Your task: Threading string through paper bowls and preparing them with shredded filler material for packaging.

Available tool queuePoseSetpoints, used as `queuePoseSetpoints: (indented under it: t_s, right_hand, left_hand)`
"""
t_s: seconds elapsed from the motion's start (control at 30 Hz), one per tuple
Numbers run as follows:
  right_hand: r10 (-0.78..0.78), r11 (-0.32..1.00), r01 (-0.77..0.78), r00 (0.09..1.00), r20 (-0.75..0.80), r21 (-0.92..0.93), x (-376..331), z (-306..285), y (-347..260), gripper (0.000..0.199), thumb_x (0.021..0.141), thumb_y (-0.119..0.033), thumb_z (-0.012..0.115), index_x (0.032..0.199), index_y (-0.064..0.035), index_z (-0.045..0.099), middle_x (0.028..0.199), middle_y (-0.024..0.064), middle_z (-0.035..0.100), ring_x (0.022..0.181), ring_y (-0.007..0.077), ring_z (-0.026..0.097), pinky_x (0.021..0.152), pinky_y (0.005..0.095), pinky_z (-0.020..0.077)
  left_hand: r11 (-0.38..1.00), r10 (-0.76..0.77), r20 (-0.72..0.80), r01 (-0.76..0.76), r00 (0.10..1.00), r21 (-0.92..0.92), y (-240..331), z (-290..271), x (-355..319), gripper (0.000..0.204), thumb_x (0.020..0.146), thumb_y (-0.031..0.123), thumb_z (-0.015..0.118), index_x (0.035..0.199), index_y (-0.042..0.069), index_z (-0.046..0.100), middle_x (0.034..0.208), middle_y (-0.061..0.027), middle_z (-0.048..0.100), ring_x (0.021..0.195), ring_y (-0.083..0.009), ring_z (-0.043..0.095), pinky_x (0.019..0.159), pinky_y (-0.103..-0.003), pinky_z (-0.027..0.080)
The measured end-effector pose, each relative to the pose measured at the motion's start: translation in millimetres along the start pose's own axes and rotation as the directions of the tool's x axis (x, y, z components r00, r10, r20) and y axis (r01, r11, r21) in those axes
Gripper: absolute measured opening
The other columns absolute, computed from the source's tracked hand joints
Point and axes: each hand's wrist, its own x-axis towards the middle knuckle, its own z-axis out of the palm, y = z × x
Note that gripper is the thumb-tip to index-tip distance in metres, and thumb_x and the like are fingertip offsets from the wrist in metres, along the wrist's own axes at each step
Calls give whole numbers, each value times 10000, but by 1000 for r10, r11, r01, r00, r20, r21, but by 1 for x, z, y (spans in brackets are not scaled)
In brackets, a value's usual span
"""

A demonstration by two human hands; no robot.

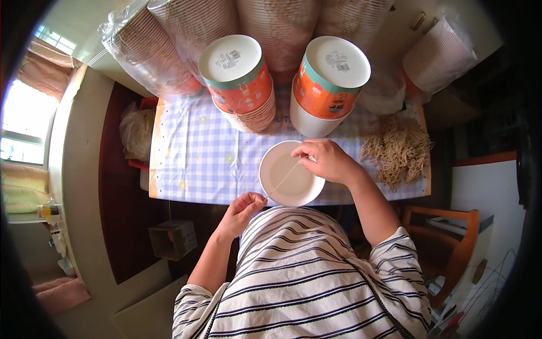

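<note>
1. Grip first: my right hand (327,161) is pinched narrow on one end of a thin tan string (284,178), right over the far rim of the white paper cup (291,181).
2. My left hand (243,209) has its fingertips closed on the other end of that string, down by the near edge of the surface (192,158), just in front of my striped shirt (305,277).
3. The string runs taut on a diagonal between the two hands, crossing the open mouth of the cup.
4. The cup stands mouth-up on the blue-and-white checked cloth, near the front edge.
5. Behind it are two stacks of upturned orange printed cups, one on the left (240,79) and one on the right (327,82), white bottoms facing me.
6. A loose pile of tan strings (398,150) lies on the cloth to the right of my right hand, close but apart.
7. Further back are plastic-wrapped sleeves of cups (152,48); I think they're the same kind, but the fisheye edge makes it hard to say.
</note>
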Motion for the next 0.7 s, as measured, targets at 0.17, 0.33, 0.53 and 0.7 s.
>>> queuePoseSetpoints:
  t_s: [0.17, 0.33, 0.53, 0.7]
  right_hand:
    - [-160, 975, 169, 984, -77, 141, 8, 1, -25, 149, 774, -33, 609, 921, -16, 626, 830, 101, 621, 764, 219, 615, 673, 306, 486]
    - [-183, 954, 165, 982, 50, 250, -8, 53, -46, 91, 775, -70, 608, 860, -43, 628, 804, 105, 598, 784, 299, 607, 709, 384, 486]
    - [-204, 970, 201, 979, 8, 140, -15, 64, -49, 105, 743, -33, 617, 846, -41, 600, 750, 104, 549, 744, 291, 583, 683, 385, 468]
    - [-158, 868, 153, 987, 30, -472, -20, 61, -39, 51, 723, -74, 592, 717, -62, 543, 744, 114, 544, 747, 279, 592, 699, 392, 467]
  left_hand:
    - [893, 219, 19, -208, 976, 400, 1, 1, 0, 86, 940, 117, 517, 941, 36, 546, 1061, -12, 530, 921, -102, 482, 816, -237, 396]
    - [971, 172, 7, -170, 985, 169, 5, 10, -4, 104, 957, 124, 492, 995, 33, 526, 1033, -2, 541, 900, -90, 481, 793, -207, 382]
    - [978, 134, -155, -156, 979, -136, 0, 20, -1, 109, 954, 132, 496, 941, 26, 519, 853, -42, 587, 816, -98, 566, 785, -241, 452]
    - [980, 129, -255, -162, 958, -114, -5, 19, 4, 103, 948, 137, 511, 946, 34, 521, 710, -27, 566, 622, -100, 549, 637, -256, 485]
